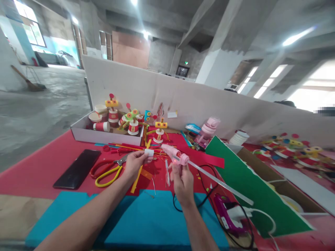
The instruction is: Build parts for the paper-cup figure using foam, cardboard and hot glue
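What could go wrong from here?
Burn: the pink glue gun in the right hand shows a red light, and its nozzle points toward the left hand and the small white piece there; if hot, it might catch skin.
Snag: the black cable loops near the right wrist and could tug.
Knock: the scissors lie right by the left hand and may get bumped.

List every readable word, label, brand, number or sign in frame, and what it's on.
No text is legible.
Red paper cups: gold front markings, too small to read.
Lit green sign in the background: too small to read.
White card on the partition: no lettering discernible.
Pink glue gun: no lettering discernible.
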The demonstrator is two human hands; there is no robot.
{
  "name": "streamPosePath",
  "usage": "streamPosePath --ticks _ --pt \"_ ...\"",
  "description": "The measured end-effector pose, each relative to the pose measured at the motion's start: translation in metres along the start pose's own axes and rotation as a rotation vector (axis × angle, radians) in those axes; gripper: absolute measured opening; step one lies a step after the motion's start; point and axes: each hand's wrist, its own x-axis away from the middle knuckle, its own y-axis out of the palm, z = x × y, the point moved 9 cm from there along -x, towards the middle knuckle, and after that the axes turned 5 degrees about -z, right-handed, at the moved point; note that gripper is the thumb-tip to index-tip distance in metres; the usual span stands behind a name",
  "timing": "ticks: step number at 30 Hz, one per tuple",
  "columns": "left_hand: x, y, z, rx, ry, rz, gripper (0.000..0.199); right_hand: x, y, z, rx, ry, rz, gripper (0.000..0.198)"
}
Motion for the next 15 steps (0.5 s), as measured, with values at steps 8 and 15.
streamPosePath --ticks 8,15 --pt "-0.002 -0.003 0.005 -0.038 0.062 0.009 0.037 -0.016 -0.023 0.095 -0.491 0.497 -0.007 0.042" --pt "-0.002 0.004 0.005 0.013 0.057 -0.064 0.032 -0.023 -0.047 0.155 -0.133 0.554 0.015 0.04"
